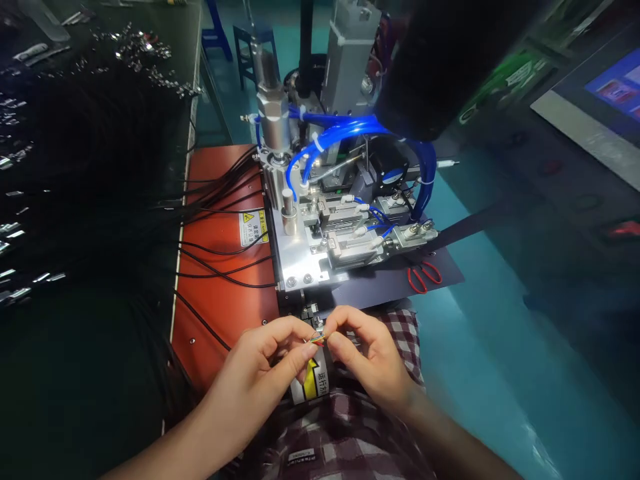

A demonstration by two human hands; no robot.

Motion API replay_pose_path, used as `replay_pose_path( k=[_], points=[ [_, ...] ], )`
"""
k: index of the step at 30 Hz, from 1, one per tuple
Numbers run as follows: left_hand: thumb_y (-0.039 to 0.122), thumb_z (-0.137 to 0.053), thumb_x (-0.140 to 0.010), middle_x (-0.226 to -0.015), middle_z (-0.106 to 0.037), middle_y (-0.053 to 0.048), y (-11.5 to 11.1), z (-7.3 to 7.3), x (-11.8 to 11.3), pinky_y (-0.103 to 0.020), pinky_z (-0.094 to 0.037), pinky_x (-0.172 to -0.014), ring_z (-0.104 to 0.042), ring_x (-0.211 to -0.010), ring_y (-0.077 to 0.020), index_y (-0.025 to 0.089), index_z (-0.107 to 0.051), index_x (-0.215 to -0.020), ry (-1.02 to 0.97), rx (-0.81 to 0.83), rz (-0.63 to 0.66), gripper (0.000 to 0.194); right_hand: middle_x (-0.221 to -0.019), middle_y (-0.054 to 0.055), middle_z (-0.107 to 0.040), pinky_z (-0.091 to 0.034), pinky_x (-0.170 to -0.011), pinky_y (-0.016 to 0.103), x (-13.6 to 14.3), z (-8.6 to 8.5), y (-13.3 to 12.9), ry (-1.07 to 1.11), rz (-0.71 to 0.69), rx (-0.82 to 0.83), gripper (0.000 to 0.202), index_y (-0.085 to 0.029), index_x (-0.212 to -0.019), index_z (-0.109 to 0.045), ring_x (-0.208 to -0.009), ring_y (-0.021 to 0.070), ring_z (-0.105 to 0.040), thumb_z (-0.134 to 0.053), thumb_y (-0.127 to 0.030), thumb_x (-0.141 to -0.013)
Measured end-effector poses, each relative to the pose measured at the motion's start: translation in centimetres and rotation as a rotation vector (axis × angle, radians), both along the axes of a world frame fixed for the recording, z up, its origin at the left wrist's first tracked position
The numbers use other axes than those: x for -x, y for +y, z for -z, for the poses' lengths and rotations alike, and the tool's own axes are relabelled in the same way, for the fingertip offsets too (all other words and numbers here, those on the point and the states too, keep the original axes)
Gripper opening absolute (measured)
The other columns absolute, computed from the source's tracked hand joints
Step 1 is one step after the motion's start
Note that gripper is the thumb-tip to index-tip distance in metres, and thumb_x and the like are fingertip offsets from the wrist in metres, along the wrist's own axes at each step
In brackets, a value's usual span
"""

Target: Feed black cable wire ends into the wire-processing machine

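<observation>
The left hand (270, 363) and right hand (373, 357) were almost closed, each pinching with its thumb and finger. Between their tips they held some thin, colored wires (318, 339). Just below the wires was a white and yellow label (311, 387), and "运行方" could be read on it. Ahead of the left hand, a warning sticker (254, 227) with a triangle was on the red surface (225, 307). Its writing was too blurry to read. Below both hands, a tag (303, 456) on the checked cloth (345, 447) had tiny letters.

left hand (270, 360): thumb to forefinger, pinching | right hand (373, 353): same pinch | hands just beside each other
</observation>
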State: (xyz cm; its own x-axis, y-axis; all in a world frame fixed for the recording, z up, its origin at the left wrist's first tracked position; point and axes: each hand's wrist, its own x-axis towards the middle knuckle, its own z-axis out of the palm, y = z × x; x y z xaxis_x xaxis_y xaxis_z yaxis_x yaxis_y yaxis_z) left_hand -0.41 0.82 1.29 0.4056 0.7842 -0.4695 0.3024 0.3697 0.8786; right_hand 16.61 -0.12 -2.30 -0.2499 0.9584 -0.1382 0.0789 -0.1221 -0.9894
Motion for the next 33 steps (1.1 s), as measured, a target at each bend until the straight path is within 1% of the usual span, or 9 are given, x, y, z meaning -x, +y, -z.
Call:
replay_pose_path(
  k=[3,6,10,12,15,17,22,25,33],
  points=[
    [0.034,-0.053,-0.086,-0.061,-0.05,0.004,0.1,0.0,0.1,-0.019,-0.033,-0.052,-0.043,-0.057,-0.0092,0.019,-0.055,-0.095,-0.183,0.181,-0.051,0.018,-0.067,-0.002,-0.051,-0.039,-0.059,0.023,0.3,0.0,-0.4,0.014,-0.012,0.042,0.008,-0.018,-0.076,-0.056,-0.062,0.0113,-0.046,-0.056,-0.021,-0.084],
    [0.034,-0.055,-0.085,-0.06,-0.049,0.005,0.0,0.1,0.3,-0.017,-0.029,-0.05,-0.041,-0.054,-0.0077,0.019,-0.053,-0.095,-0.283,0.239,-0.072,0.018,-0.068,-0.002,-0.053,-0.039,-0.059,0.023,0.5,-0.4,-0.9,0.047,0.006,0.076,0.009,-0.018,-0.074,-0.056,-0.062,0.0114,-0.046,-0.057,-0.02,-0.082],
    [0.036,-0.059,-0.082,-0.055,-0.038,0.008,-0.2,0.3,0.4,-0.018,-0.016,-0.043,-0.024,-0.047,-0.0047,0.019,-0.056,-0.092,-0.272,0.258,-0.119,0.02,-0.066,-0.001,-0.052,-0.038,-0.057,0.024,1.3,-0.8,-1.4,0.099,0.045,0.149,0.011,-0.017,-0.071,-0.056,-0.059,0.0115,-0.044,-0.057,-0.022,-0.081],
    [0.037,-0.059,-0.082,-0.052,-0.033,0.009,-0.3,0.5,0.4,-0.019,-0.014,-0.043,-0.019,-0.046,-0.0051,0.019,-0.057,-0.091,-0.266,0.263,-0.135,0.02,-0.065,-0.001,-0.051,-0.038,-0.057,0.024,2.0,-0.8,-1.7,0.089,0.096,0.157,0.012,-0.017,-0.07,-0.054,-0.06,0.0119,-0.043,-0.057,-0.023,-0.08],
    [0.035,-0.06,-0.081,-0.05,-0.03,0.009,-0.4,0.9,0.3,-0.021,-0.013,-0.044,-0.018,-0.046,-0.0055,0.018,-0.057,-0.087,-0.286,0.286,-0.19,0.018,-0.062,-0.002,-0.049,-0.038,-0.055,0.023,2.9,-0.7,-2.1,0.043,0.171,0.148,0.014,-0.018,-0.068,-0.054,-0.058,0.0115,-0.043,-0.057,-0.023,-0.08],
    [0.034,-0.06,-0.08,-0.048,-0.027,0.01,-0.3,1.0,0.2,-0.022,-0.012,-0.043,-0.017,-0.045,-0.0054,0.017,-0.056,-0.082,-0.278,0.314,-0.225,0.017,-0.06,-0.003,-0.05,-0.038,-0.053,0.023,3.1,-0.7,-2.2,0.013,0.188,0.139,0.015,-0.018,-0.066,-0.054,-0.056,0.0112,-0.043,-0.057,-0.023,-0.079],
    [0.031,-0.06,-0.078,-0.043,-0.024,0.012,-0.1,0.9,-0.1,-0.021,-0.01,-0.041,-0.014,-0.041,-0.0043,0.017,-0.054,-0.077,-0.259,0.369,-0.268,0.016,-0.066,0.0,-0.056,-0.041,-0.057,0.023,1.9,-0.7,-1.6,0.058,0.09,0.158,0.007,-0.017,-0.074,-0.059,-0.06,0.0123,-0.049,-0.059,-0.022,-0.078],
    [0.031,-0.06,-0.077,-0.042,-0.023,0.013,0.0,0.7,-0.2,-0.021,-0.009,-0.04,-0.013,-0.04,-0.0037,0.017,-0.052,-0.075,-0.271,0.384,-0.272,0.017,-0.068,0.0,-0.056,-0.04,-0.056,0.023,1.2,-0.8,-1.1,0.079,0.113,0.175,0.008,-0.017,-0.078,-0.059,-0.06,0.0119,-0.047,-0.058,-0.025,-0.079],
    [0.031,-0.058,-0.078,-0.044,-0.025,0.012,0.0,0.9,-0.3,-0.019,-0.01,-0.04,-0.015,-0.04,-0.0036,0.017,-0.05,-0.075,-0.263,0.369,-0.246,0.016,-0.061,-0.002,-0.051,-0.038,-0.052,0.022,1.8,-1.2,-0.5,0.081,0.167,0.206,0.009,-0.016,-0.069,-0.056,-0.055,0.0104,-0.043,-0.061,-0.022,-0.073]
  ],
)
